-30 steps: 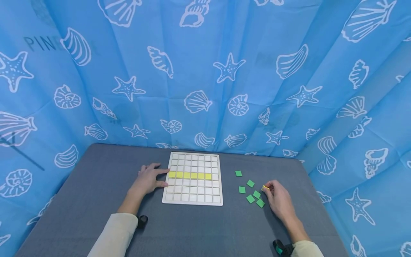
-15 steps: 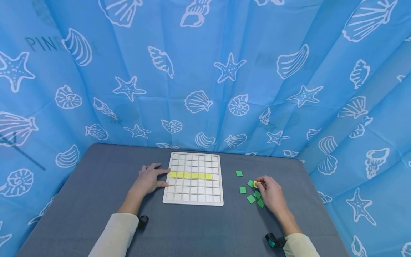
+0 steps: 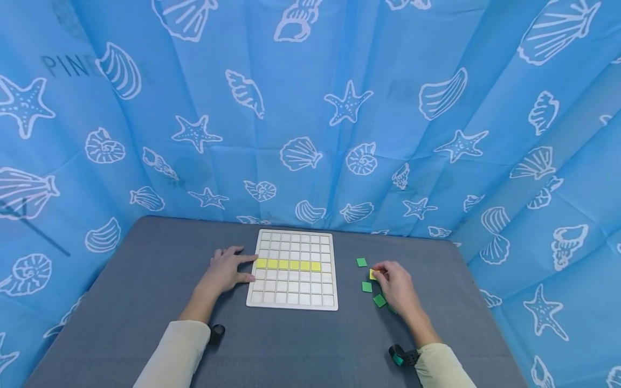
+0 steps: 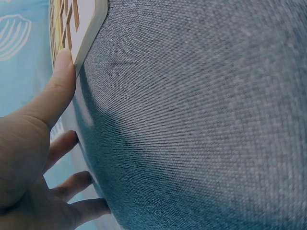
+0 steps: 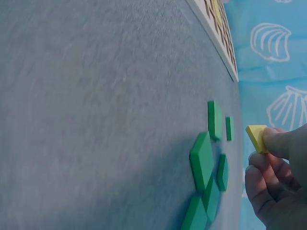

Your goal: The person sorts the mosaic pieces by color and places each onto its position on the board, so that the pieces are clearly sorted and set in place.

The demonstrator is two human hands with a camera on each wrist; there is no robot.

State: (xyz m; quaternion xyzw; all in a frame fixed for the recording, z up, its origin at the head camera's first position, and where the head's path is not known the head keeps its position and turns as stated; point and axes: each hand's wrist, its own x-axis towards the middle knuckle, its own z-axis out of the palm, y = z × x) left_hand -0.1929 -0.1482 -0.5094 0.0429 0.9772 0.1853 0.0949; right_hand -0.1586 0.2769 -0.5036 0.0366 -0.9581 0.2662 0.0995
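Observation:
A white square grid board (image 3: 293, 288) lies on the table, with a row of yellow tiles (image 3: 294, 265) across its middle; the rightmost cell of that row shows white. My left hand (image 3: 224, 272) is at the board's left side, its thumb and straight index finger touching the edge. In the left wrist view the thumb tip rests on the rim and the other fingers are spread. My right hand (image 3: 399, 285) pinches a yellow square tile (image 5: 256, 136) between thumb and fingers, raised over the table. Below and beside it lie several green square tiles (image 5: 202, 160), some hidden under the hand in the head view.
The grey cloth-covered table (image 3: 291, 350) reaches back to a blue curtain (image 3: 310, 108) printed with white shells and starfish. One green tile (image 3: 361, 262) lies apart, farther back between the board and my right hand.
My right hand has moved left with the yellow tile, passing over the green tiles toward the board. My left hand stays at the board's left edge.

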